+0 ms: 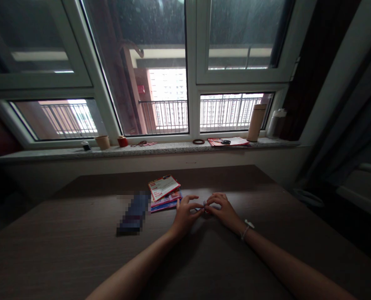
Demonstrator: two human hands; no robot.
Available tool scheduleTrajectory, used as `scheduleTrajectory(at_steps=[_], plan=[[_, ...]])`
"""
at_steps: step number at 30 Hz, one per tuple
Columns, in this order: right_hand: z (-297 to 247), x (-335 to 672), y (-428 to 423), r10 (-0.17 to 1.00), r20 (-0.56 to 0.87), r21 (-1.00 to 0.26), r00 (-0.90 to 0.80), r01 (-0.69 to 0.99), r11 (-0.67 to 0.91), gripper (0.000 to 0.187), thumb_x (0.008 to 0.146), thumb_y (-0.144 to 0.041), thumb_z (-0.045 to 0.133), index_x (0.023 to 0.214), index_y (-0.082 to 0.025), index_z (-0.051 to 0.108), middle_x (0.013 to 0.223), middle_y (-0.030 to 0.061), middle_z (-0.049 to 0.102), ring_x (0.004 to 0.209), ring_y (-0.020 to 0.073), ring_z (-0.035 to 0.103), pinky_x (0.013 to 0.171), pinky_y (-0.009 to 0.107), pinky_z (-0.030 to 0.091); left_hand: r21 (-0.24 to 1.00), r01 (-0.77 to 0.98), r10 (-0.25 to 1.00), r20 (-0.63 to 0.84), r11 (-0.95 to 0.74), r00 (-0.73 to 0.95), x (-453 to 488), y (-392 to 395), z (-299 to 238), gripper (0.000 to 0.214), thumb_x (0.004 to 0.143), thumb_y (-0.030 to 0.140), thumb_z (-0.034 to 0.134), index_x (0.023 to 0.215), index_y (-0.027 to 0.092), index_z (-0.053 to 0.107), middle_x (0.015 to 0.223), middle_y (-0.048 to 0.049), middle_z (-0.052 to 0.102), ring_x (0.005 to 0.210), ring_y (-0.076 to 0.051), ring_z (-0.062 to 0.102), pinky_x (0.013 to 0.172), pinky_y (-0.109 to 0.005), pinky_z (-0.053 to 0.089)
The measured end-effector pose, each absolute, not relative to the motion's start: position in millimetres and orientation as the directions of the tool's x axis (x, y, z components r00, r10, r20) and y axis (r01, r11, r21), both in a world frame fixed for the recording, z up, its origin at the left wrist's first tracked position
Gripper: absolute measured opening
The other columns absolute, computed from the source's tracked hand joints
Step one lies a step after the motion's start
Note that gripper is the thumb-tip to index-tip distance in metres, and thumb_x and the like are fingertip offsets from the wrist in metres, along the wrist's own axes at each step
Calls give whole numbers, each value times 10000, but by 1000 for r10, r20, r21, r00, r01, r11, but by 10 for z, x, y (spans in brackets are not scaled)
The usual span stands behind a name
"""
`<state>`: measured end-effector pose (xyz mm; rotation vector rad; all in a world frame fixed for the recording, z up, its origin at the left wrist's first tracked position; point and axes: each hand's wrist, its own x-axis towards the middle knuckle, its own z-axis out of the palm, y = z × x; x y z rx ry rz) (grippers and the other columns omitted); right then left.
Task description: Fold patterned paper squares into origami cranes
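Both hands meet over the brown table (pixel 260 258), fingertips nearly touching. My left hand (pixel 185 214) is closed in a pinch of thumb and forefinger, its other fingers loosely raised. Facing it, my right hand (pixel 223 209) pinches too, with a pale bracelet (pixel 247 228) round the wrist. Between the fingertips shows a small, thin dark piece (pixel 204 204), with a speck of red near the right fingers; its kind is too small to tell. Just left of my left hand lies a stack of colourful printed booklets (pixel 164 188), a white and red one on top.
A blurred dark oblong item (pixel 134 214) lies left of the booklets. On the stone windowsill (pixel 169 148) stand a paper cup (pixel 102 142), a red spool (pixel 122 141), a beaded ring (pixel 198 141), scissors (pixel 225 142) on printed sheets, a tan cylinder (pixel 256 123) and a bottle (pixel 277 123).
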<state>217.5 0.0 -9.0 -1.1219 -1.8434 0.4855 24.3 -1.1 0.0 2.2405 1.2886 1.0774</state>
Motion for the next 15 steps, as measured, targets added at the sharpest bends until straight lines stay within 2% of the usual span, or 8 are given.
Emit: scheduleTrajectory(at_steps=[9, 15], plan=[[-70, 2173, 18, 860, 449, -719, -242, 473, 509, 181, 816, -419, 635, 789, -258, 715, 954, 36, 650, 1029, 233, 514, 961, 407, 336, 616, 567, 828, 497, -547, 260, 241, -35, 12, 62, 735, 253, 750, 793, 271, 758, 1134, -54, 617, 1112, -254, 541, 1007, -459, 375], [-96, 2177, 30, 856, 459, -722, -237, 462, 515, 171, 809, -418, 647, 800, -263, 721, 975, 33, 644, 1043, 225, 510, 963, 388, 336, 629, 553, 826, 511, -547, 237, 236, -35, -1, 51, 745, 283, 741, 791, 271, 758, 1123, -53, 618, 1101, -252, 543, 995, -435, 394]])
